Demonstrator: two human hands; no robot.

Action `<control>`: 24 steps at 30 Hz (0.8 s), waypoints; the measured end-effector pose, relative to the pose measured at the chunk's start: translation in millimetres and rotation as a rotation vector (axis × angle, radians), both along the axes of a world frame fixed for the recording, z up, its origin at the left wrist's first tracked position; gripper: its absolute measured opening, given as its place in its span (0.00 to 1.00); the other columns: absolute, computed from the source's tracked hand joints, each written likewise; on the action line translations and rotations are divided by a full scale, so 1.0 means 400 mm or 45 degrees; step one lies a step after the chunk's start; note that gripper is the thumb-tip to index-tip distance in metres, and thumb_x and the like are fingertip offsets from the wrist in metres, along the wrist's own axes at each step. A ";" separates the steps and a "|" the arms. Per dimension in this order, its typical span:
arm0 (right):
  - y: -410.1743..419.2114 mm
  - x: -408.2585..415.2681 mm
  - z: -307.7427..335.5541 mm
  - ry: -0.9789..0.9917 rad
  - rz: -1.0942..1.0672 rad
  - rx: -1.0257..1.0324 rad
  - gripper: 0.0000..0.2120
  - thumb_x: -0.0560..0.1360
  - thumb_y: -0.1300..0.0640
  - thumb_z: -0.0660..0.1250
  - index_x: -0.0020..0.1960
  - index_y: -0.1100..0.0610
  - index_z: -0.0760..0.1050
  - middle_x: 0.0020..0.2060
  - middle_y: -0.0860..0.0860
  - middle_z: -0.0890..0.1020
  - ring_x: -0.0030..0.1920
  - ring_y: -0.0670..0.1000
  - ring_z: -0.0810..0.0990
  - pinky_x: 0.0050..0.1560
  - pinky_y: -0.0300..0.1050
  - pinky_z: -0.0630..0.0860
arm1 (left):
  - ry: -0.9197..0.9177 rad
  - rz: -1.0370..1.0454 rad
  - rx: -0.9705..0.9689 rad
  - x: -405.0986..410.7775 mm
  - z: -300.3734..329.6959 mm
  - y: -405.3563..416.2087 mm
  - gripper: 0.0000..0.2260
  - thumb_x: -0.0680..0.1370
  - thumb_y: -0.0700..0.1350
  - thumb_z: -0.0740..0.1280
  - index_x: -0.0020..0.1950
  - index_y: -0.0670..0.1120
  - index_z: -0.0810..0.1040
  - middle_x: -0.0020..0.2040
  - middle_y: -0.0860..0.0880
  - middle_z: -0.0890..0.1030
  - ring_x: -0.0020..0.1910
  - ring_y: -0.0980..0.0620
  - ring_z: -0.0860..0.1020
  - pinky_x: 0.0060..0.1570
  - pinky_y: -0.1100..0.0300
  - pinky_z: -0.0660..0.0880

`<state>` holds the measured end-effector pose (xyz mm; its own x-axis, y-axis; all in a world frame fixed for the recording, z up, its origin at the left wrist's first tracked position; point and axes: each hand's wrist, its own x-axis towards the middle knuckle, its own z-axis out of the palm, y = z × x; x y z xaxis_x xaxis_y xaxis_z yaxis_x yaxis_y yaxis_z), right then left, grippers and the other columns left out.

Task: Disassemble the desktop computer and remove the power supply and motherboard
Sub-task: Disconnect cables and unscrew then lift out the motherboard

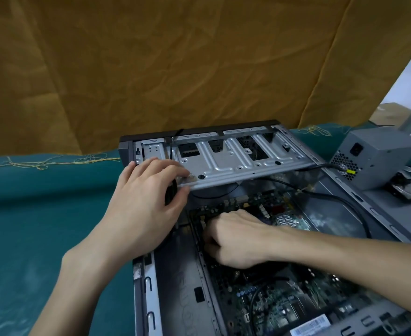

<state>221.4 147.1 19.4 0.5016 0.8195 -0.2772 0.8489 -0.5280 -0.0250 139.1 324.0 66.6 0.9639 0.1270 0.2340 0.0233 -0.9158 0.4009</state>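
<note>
Nearest the camera lies the open grey steel desktop computer case (182, 299), flat on a counter under a teal cloth (42, 226). The dark green motherboard (284, 304) is seated in its floor, with a thin black cable (255, 301) looping over it.

The right hand (236, 238) is down on the board near its left edge, its fingers curled under; they seem to pinch something small, but I cannot tell what. The left hand (146, 202) grips the near corner of the silver perforated drive cage (236, 156), thumb under its edge, holding it tilted above the board.

The likely hazard is that cage: if the left grip slips, it would probably fall on the right hand and the board. A hard tug on a connector could also bend pins or flex the board.

Room is tight. The cage overhangs the far part of the board, the case walls hem both sides, and a thick black cable (345, 202) arcs across the right.

Farther right, the grey boxy power supply (378, 154) sits outside the case, already removed. Behind hangs a mustard fabric backdrop (175, 64).
</note>
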 end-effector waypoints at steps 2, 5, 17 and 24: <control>0.006 -0.008 -0.006 -0.010 -0.074 0.061 0.14 0.75 0.49 0.64 0.36 0.54 0.66 0.47 0.63 0.82 0.49 0.66 0.81 0.41 0.47 0.65 | -0.002 0.003 0.002 0.000 0.000 -0.001 0.17 0.81 0.58 0.55 0.66 0.59 0.76 0.67 0.63 0.73 0.73 0.57 0.66 0.78 0.51 0.51; 0.016 -0.023 -0.010 -0.041 -0.108 0.091 0.18 0.72 0.49 0.66 0.33 0.53 0.60 0.40 0.60 0.79 0.47 0.65 0.82 0.33 0.45 0.60 | -0.003 0.004 0.011 0.001 -0.001 0.000 0.17 0.81 0.58 0.56 0.66 0.59 0.76 0.67 0.62 0.73 0.73 0.57 0.66 0.78 0.49 0.52; 0.004 -0.017 -0.015 -0.090 0.072 0.149 0.17 0.72 0.50 0.66 0.33 0.54 0.61 0.42 0.62 0.82 0.42 0.66 0.81 0.37 0.47 0.62 | -0.016 0.011 -0.006 0.005 -0.001 -0.003 0.15 0.81 0.58 0.58 0.65 0.60 0.76 0.67 0.63 0.73 0.73 0.57 0.66 0.78 0.48 0.53; 0.012 -0.022 -0.022 -0.070 -0.028 0.187 0.18 0.70 0.50 0.68 0.32 0.53 0.60 0.40 0.62 0.81 0.43 0.66 0.81 0.37 0.47 0.62 | -0.014 0.014 -0.009 0.002 -0.002 -0.001 0.15 0.81 0.59 0.57 0.65 0.60 0.76 0.67 0.63 0.73 0.73 0.57 0.66 0.78 0.48 0.52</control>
<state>212.6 151.8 10.7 0.5307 0.8380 -0.1268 0.8395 -0.5403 -0.0571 140.0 323.7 65.9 0.9599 0.1389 0.2434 0.0287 -0.9125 0.4080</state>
